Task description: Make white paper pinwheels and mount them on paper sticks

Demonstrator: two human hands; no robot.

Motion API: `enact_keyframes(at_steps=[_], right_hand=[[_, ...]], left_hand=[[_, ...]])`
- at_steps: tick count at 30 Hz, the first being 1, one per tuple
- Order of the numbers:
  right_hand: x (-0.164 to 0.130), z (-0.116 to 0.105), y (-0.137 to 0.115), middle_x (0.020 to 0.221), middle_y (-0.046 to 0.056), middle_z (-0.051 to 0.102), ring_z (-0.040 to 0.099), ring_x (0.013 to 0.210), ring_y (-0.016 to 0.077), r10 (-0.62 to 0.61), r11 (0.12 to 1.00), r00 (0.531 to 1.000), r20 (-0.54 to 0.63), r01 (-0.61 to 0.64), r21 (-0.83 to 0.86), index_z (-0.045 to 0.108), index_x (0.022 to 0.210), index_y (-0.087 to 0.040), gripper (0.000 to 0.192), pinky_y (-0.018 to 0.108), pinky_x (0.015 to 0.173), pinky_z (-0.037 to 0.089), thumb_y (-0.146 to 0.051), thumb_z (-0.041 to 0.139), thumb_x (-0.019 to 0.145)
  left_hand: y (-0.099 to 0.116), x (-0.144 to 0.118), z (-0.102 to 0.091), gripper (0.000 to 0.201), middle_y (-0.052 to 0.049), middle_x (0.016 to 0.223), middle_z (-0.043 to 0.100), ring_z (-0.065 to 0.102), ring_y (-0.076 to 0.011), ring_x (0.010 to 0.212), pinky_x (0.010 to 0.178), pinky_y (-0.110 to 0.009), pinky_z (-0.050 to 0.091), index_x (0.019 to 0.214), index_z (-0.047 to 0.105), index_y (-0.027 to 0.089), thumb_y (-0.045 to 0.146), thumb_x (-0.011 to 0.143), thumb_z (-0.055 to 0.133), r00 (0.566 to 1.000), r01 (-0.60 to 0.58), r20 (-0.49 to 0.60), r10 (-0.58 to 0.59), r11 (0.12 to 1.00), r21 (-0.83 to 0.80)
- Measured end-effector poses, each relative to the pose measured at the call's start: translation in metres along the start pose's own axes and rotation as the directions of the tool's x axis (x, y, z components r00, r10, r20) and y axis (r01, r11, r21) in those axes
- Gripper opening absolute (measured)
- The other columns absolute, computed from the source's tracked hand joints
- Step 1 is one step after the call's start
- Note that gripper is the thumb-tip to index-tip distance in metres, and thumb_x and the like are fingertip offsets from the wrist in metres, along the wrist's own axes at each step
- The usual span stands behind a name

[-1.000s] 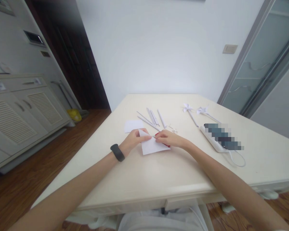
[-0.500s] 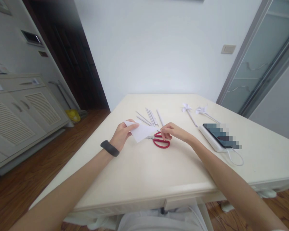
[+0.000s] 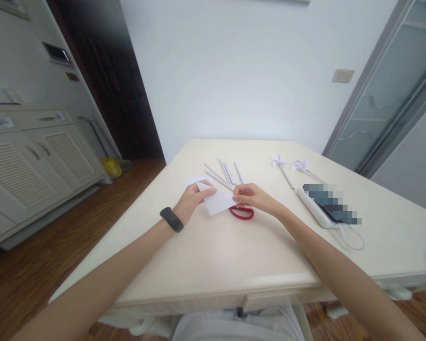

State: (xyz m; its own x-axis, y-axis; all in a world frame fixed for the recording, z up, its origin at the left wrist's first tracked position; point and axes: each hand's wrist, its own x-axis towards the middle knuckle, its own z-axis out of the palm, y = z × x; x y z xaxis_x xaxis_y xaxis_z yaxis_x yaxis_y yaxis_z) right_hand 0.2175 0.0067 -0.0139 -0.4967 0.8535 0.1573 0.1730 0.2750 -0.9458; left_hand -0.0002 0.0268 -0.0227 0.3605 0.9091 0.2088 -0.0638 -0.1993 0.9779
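**Two hands on one white paper**

Pinched at both ends: a white paper sheet [image 3: 217, 201], just above the cream table [image 3: 234, 255]. On the near-left corner, the left hand [image 3: 191, 201], fingers closed on it. On the right edge, the right hand [image 3: 253, 198], fingers closed on it too. Long side of the sheet running left to right, from one hand to the other, tilted a bit. Right under the paper and the right hand: red scissors [image 3: 242, 212], only the handles peeking out. Just behind, a bunch of thin paper sticks [image 3: 224, 174]. Further right, two little paper pinwheels [image 3: 290, 165] and a white power strip [image 3: 317, 211], well apart from the hands. Nothing between the two hands but the paper.
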Motion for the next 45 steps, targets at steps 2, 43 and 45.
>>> enact_keyframes(at_steps=[2,43,45], right_hand=[[0.001,-0.002,0.000,0.064,-0.002,0.051,0.048,0.059,0.0085,-0.023,1.000,0.998,-0.054,0.022,-0.015,0.054,0.070,-0.015,0.017,0.021,0.055,0.036,-0.030,0.055,0.078],[-0.001,-0.060,-0.002,0.055,-0.005,0.036,0.035,0.051,0.0072,-0.137,0.951,0.824,-0.550,0.265,0.160,0.039,0.055,-0.018,0.021,0.020,0.049,0.028,-0.022,0.055,0.067],[-0.006,-0.074,-0.004,0.056,-0.005,0.033,0.031,0.050,0.0076,-0.149,0.943,0.790,-0.594,0.294,0.155,0.036,0.056,-0.018,0.022,0.020,0.047,0.025,-0.023,0.054,0.067]], left_hand=[[0.001,0.000,0.000,0.017,0.001,0.072,0.055,0.051,-0.0118,0.071,0.065,-0.023,0.039,0.073,0.056,0.016,0.031,0.072,0.064,1.000,-0.009,0.015,0.009,1.000,0.025],[0.012,-0.004,0.002,0.018,0.000,0.066,0.054,0.048,-0.0112,0.061,0.061,-0.025,0.039,0.065,0.056,0.015,0.030,0.075,0.055,0.962,0.066,0.243,-0.129,0.965,0.253],[0.013,-0.003,0.001,0.020,-0.001,0.066,0.054,0.048,-0.0114,0.062,0.061,-0.026,0.039,0.066,0.056,0.015,0.032,0.075,0.056,0.968,0.066,0.216,-0.124,0.964,0.257]])
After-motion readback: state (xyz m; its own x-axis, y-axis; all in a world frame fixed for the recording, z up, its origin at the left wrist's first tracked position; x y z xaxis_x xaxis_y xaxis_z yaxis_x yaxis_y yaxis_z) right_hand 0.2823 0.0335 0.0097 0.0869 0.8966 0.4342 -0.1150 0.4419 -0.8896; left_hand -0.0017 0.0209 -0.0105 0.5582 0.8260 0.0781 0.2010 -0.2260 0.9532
